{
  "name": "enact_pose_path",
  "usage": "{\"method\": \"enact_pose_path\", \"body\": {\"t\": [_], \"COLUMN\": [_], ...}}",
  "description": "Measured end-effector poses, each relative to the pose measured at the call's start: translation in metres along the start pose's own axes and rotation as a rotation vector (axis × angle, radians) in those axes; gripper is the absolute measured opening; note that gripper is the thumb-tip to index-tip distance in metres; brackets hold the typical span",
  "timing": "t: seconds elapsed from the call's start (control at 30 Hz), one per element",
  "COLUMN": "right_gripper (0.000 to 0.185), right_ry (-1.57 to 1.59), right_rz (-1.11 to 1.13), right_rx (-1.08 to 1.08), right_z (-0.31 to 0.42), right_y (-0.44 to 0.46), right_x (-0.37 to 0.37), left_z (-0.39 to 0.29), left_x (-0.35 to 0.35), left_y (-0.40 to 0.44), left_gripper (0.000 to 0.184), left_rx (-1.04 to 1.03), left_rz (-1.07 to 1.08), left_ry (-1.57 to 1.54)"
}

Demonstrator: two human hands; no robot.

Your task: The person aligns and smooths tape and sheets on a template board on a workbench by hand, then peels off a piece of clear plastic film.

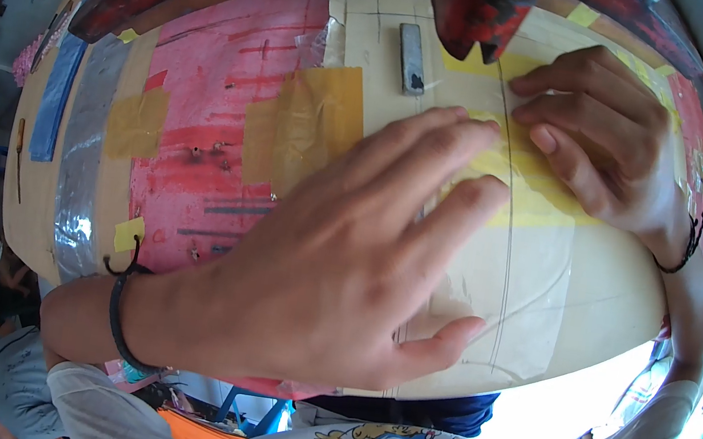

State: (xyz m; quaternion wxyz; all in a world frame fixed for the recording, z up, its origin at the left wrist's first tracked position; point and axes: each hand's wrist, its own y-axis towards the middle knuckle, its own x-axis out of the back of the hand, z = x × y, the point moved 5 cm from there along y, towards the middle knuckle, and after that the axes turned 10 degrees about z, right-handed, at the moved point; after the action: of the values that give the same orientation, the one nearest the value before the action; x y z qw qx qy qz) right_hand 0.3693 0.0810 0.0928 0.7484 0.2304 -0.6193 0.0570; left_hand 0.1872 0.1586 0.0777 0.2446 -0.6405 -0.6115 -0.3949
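My left hand point(359, 230) lies over the pale board point(612, 283), palm down, fingers spread, with nothing held. Its fingertips rest by yellow tape strips and a thin dark line point(512, 179) that runs down the board. Across that line, my right hand point(602, 133) is bent with thumb and fingers apart, over yellow film or tape point(544, 188); I see nothing in its grip. Above the left fingers is a grey rectangular bar point(411, 59) with a dark spot at one end. A clear sheet point(527, 316) covers part of the surface below the hands.
A red metal part point(480, 18) with a notched end hangs close above the far side. Pink sheeting point(203, 127), amber tape point(324, 126) and a grey tape strip point(89, 156) lie leftward. A blue strip point(56, 102) and a wooden-handled thin tool point(20, 139) are at far left.
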Motion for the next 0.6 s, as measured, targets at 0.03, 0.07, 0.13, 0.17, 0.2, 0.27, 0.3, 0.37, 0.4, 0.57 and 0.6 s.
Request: {"method": "enact_pose_path", "body": {"t": [0.03,0.07,0.13,0.17,0.2,0.27,0.3,0.37,0.4,0.57,0.6], "right_gripper": [0.016,0.016,0.014,0.014,0.014,0.013,0.013,0.034,0.038,0.018,0.014], "right_ry": [0.002,0.007,0.023,0.018,0.011,0.027,0.029,0.17,0.199,0.08,0.017], "right_rz": [-0.006,-0.012,-0.014,-0.003,0.007,-0.006,-0.014,0.322,0.376,0.084,-0.034], "right_rx": [0.004,0.008,0.002,-0.008,-0.017,-0.02,-0.019,0.066,0.09,0.024,-0.02], "right_z": [0.0,0.0,0.0,0.002,0.003,0.005,0.004,-0.007,-0.007,0.0,0.002], "right_y": [0.0,0.0,0.0,0.001,0.002,0.002,0.002,0.007,0.005,0.001,0.0], "right_x": [0.0,0.0,0.0,0.001,0.002,0.001,0.002,0.017,0.019,0.001,0.001], "left_z": [0.001,0.001,0.002,0.002,0.004,0.006,0.007,0.006,0.006,0.006,0.007], "left_x": [0.001,0.003,0.006,0.005,0.005,0.005,0.005,0.005,0.005,0.005,0.004], "left_y": [0.0,0.0,0.0,-0.001,-0.001,-0.001,0.0,0.0,0.0,0.0,0.0], "left_gripper": [0.073,0.074,0.075,0.075,0.076,0.077,0.078,0.078,0.078,0.079,0.08], "left_rx": [0.004,0.007,0.013,0.015,0.015,0.007,-0.003,-0.024,-0.033,-0.042,-0.046], "left_rz": [0.022,0.043,0.085,0.096,0.105,0.115,0.115,0.109,0.108,0.095,0.092], "left_ry": [-0.021,-0.027,-0.039,-0.028,-0.016,0.04,0.071,0.101,0.103,0.111,0.112]}}
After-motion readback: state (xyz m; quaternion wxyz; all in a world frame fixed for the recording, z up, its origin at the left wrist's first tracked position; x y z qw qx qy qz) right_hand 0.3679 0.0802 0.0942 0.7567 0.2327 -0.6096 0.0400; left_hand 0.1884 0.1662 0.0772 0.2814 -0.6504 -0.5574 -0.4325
